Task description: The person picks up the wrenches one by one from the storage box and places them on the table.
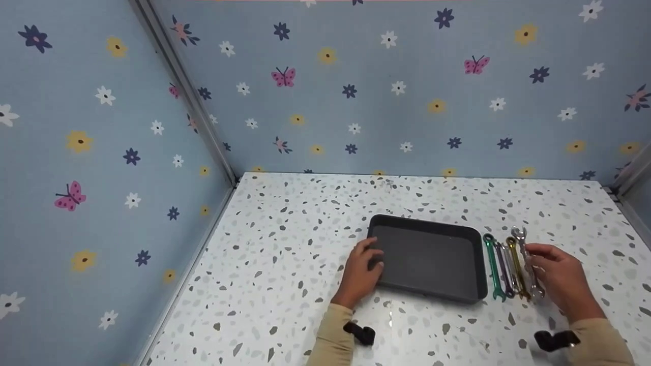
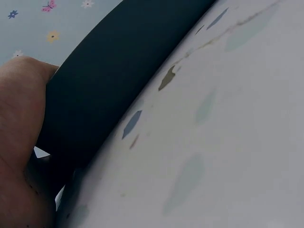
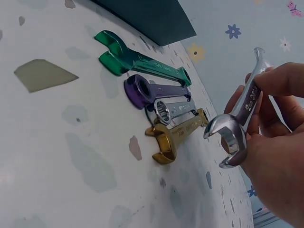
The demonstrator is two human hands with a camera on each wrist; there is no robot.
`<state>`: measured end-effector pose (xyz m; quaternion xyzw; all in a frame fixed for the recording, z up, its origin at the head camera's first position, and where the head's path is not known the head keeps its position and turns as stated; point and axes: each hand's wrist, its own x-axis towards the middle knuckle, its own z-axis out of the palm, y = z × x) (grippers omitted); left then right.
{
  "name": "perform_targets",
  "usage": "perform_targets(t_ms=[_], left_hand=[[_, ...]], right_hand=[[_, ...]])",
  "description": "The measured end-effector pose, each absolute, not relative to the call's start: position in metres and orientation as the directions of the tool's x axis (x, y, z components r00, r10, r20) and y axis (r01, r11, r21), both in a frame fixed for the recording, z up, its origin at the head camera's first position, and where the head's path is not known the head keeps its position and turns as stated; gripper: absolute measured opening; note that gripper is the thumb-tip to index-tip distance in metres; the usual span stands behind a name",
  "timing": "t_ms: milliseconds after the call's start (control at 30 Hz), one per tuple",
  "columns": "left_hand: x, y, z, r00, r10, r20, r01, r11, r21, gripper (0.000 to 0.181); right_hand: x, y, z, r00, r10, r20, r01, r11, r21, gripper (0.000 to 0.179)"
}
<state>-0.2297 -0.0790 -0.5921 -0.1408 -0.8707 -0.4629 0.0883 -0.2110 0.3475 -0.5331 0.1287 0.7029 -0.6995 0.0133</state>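
Observation:
A silver double open-ended wrench [image 3: 237, 114] is pinched between the thumb and fingers of my right hand [image 1: 562, 277], raised above the table in the right wrist view. Beside it lie a green wrench [image 1: 493, 267], a purple wrench [image 1: 503, 269], a smaller silver wrench [image 3: 175, 110] and a gold wrench [image 1: 518, 267], side by side in a row. To their left is a dark grey rectangular baking tray [image 1: 427, 259] with nothing in it. My left hand [image 1: 360, 272] grips the tray's left side, its fingers bent over the rim.
The speckled white table [image 1: 274, 254] meets a flowered blue back wall [image 1: 386, 112]. Another flowered panel [image 1: 101, 178] borders it on the left. A dark strap [image 1: 360, 333] shows at the left wrist and another strap [image 1: 557, 339] at the right.

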Motion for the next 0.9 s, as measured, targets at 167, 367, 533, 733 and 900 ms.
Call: perform_targets(t_ms=[167, 367, 533, 733, 900], left_hand=[[-0.23, -0.079, -0.593, -0.943, 0.164, 0.289, 0.331, 0.544, 0.771, 0.024], [-0.23, -0.078, -0.592, -0.949, 0.162, 0.272, 0.316, 0.538, 0.782, 0.024], [-0.232, -0.076, -0.592, -0.95, 0.158, 0.269, 0.311, 0.54, 0.782, 0.024], [-0.232, -0.075, -0.592, -0.955, 0.152, 0.255, 0.297, 0.546, 0.784, 0.025], [-0.23, -0.078, -0.594, -0.944, 0.167, 0.284, 0.328, 0.541, 0.774, 0.024]], right_hand=[[-0.209, 0.353, -0.537, -0.966, 0.167, -0.2, 0.189, -0.075, -0.979, 0.026], [-0.208, 0.358, -0.542, -0.958, 0.193, -0.213, 0.208, -0.047, -0.977, 0.027], [-0.207, 0.362, -0.545, -0.95, 0.21, -0.231, 0.236, -0.003, -0.972, 0.03], [-0.21, 0.366, -0.548, -0.945, 0.214, -0.247, 0.271, 0.092, -0.958, 0.036], [-0.212, 0.369, -0.554, -0.938, 0.232, -0.258, 0.301, 0.178, -0.937, 0.035]])
